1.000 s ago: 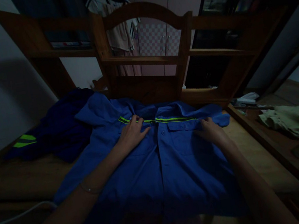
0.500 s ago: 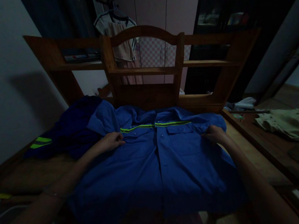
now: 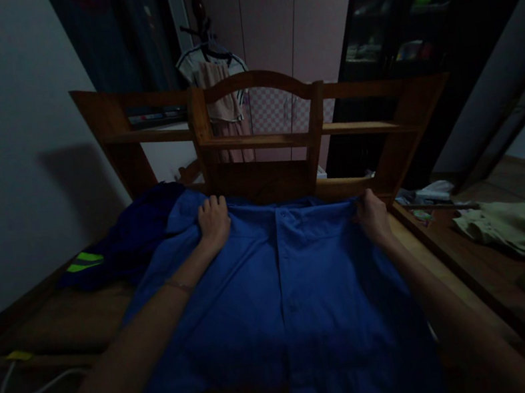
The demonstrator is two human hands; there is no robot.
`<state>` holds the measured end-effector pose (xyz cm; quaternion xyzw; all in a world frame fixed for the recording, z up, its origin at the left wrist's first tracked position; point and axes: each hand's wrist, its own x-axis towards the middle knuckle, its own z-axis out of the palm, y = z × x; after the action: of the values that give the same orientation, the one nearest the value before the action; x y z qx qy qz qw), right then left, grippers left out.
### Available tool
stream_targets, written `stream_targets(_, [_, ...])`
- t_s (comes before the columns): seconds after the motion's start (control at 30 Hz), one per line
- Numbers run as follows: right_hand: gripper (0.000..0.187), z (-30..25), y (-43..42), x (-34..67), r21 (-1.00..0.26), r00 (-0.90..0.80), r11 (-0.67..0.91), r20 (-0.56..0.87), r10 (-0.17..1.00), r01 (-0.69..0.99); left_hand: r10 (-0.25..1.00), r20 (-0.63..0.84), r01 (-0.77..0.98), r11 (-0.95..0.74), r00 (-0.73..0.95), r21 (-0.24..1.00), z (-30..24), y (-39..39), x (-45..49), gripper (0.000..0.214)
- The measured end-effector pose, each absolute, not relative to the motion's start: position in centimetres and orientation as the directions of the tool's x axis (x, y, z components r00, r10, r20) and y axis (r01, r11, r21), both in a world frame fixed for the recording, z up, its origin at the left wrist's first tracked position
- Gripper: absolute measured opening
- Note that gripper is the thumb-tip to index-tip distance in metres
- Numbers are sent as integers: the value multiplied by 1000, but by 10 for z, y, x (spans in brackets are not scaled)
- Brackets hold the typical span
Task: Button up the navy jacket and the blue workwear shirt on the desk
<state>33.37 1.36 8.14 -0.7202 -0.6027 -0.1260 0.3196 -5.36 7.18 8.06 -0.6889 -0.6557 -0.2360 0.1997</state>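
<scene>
The left hand [image 3: 215, 222] and right hand [image 3: 372, 216] grip one blue shirt [image 3: 251, 286], fingers [image 3: 214, 203] curled tight, cloth beyond them mostly hidden

A wooden shelf [image 3: 257, 141] blocks the table [image 3: 80, 316] along its far edge — only the shelf's openings offer passage. Dark-blue clothing [image 3: 132, 236] crowds the left. Above the blue shirt [image 3: 330, 293] — between left hand [image 3: 215, 222] and right hand [image 3: 373, 214] — the air is free.

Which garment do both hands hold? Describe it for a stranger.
In front of the arched wooden shelf, the left hand and right hand hold a blue shirt. Its lighter blue sets it apart from the lime-striped dark-blue garment alongside.
</scene>
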Motion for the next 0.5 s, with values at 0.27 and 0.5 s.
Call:
stream_targets(0.27, [49,55,2,317,-208,102,12,529,843,978,757,584,934,-356,292,-6,74,60,-16,40])
stream_targets(0.5, [20,75,-29,248,-616,-157,424,440,884,664,908,-31,725,-312,417,615,49,37,10,40])
